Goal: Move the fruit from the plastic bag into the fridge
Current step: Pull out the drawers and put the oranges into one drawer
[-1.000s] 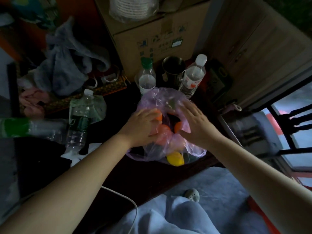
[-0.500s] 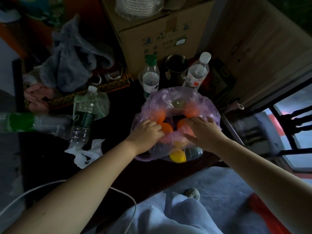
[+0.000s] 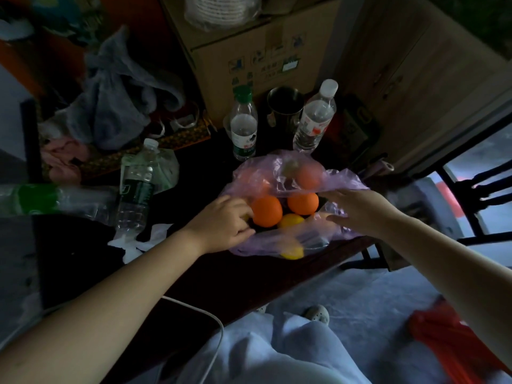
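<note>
A pink see-through plastic bag [image 3: 343, 180] lies on the dark table [image 3: 216, 278] with its mouth pulled wide. Two oranges [image 3: 266, 211] [image 3: 302, 203] and a lemon [image 3: 291, 219] show in the opening. Another orange [image 3: 308, 176] and a second lemon [image 3: 292, 252] sit under the plastic. My left hand [image 3: 221, 225] curls its fingers on the bag's left rim, against the nearer orange. My right hand [image 3: 360, 210] reaches to the bag's right rim with fingers stretched out and thumb on the lower plastic. No fridge is in view.
Behind the bag stand two water bottles [image 3: 243, 128] [image 3: 315, 120], a dark metal cup [image 3: 285, 106] and a cardboard box [image 3: 249, 51]. To the left are more bottles [image 3: 135, 189], crumpled tissue [image 3: 138, 242] and a grey cloth [image 3: 116, 98]. A white cable [image 3: 199, 311] crosses the table's front edge.
Both hands have drawn apart and pulled the bag's mouth wide. The oranges and a lemon, which lay under the plastic before, now show bare.
</note>
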